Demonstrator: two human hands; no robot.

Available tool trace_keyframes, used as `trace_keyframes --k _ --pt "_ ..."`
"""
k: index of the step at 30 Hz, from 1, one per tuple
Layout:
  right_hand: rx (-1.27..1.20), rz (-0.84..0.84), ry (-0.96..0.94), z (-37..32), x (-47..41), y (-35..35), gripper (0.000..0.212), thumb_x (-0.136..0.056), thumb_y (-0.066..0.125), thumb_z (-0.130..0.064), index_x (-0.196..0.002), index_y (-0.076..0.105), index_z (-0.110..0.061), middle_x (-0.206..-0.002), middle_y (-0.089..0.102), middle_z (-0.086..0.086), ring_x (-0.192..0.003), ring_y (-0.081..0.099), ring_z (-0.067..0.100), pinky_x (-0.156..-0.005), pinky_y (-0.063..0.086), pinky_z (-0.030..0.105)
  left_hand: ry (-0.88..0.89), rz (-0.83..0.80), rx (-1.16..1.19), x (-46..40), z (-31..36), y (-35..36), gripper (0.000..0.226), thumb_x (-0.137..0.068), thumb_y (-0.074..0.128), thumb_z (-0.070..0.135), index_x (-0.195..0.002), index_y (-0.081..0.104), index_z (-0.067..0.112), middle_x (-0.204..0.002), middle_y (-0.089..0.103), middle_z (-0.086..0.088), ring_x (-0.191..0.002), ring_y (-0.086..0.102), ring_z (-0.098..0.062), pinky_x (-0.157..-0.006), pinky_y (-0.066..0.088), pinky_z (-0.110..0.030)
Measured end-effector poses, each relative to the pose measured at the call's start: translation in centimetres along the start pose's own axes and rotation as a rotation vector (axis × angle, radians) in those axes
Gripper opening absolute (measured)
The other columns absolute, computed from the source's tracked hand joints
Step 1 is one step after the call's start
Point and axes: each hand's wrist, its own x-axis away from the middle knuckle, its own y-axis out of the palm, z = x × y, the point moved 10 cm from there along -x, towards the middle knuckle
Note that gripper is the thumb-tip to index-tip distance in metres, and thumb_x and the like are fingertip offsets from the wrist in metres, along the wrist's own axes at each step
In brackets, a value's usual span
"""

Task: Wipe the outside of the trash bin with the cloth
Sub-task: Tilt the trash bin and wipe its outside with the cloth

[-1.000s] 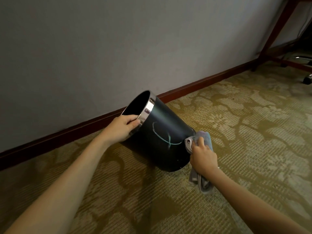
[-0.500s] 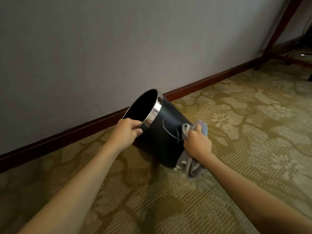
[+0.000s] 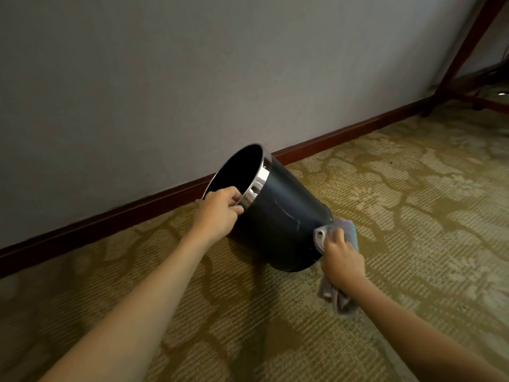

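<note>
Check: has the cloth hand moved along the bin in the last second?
Yes. The right hand with the cloth slid up the trash bin toward its rim, then back to its base.

Bin (image 3: 283,216) before wall (image 3: 192,78); cloth (image 3: 344,230) right

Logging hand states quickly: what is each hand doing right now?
Left hand: closed, gripping the trash bin at its metal rim.
Right hand: closed, holding the cloth near the bin's base.

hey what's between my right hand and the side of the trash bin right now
The cloth. In the head view the right hand grips it bunched against the lower side of the tilted trash bin, so fabric, not bare fingers, meets the bin.
</note>
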Motion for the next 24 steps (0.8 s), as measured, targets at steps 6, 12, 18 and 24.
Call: trace_keyframes --k 6,12,18,24 --pt "-0.233 0.078 0.073 -1.9 -3.0 -4.7 0.025 -0.088 0.053 -0.017 -0.110 0.055 -0.003 -0.122 0.041 0.013 -0.091 0.055 0.036 -0.059 0.040 0.037 0.043 -0.009 -0.091 0.1 2.2 1.4 0.012 -0.087 0.062 0.020 -0.086 0.054 0.029 -0.088 0.064 0.006 -0.086 0.060 -0.015 -0.075 0.052 -0.041" --pt "-0.256 0.474 -0.247 -9.3 -0.7 -10.9 0.034 -0.072 0.067 -0.007 -0.105 0.059 -0.002 -0.102 0.050 0.014 -0.064 0.045 0.022 -0.039 0.034 0.027 -0.014 -0.017 -0.102 -0.3 1.3 0.8 0.016 -0.085 0.063 0.015 -0.084 0.055 0.028 -0.088 0.066 0.005 -0.086 0.061 -0.018 -0.072 0.050 -0.039" --pt "0.074 0.235 -0.289 -5.9 1.3 -3.2 0.065 -0.057 0.083 -0.015 -0.118 0.061 -0.008 -0.105 0.053 0.010 -0.077 0.057 0.023 -0.053 0.048 0.030 -0.057 -0.025 -0.013 -0.1 -0.7 -0.3 0.010 -0.087 0.062 0.014 -0.086 0.059 0.023 -0.086 0.065 0.004 -0.085 0.060 -0.013 -0.069 0.044 -0.029" --pt "0.001 0.062 -0.063 -0.8 -1.2 -1.4 0.035 -0.090 0.047 -0.014 -0.125 0.049 -0.010 -0.120 0.042 0.010 -0.090 0.055 0.029 -0.058 0.034 0.033 -0.107 -0.003 0.023 0.0 -1.6 -0.5 0.007 -0.087 0.063 0.014 -0.085 0.059 0.019 -0.089 0.067 0.002 -0.088 0.060 -0.015 -0.071 0.042 -0.031"
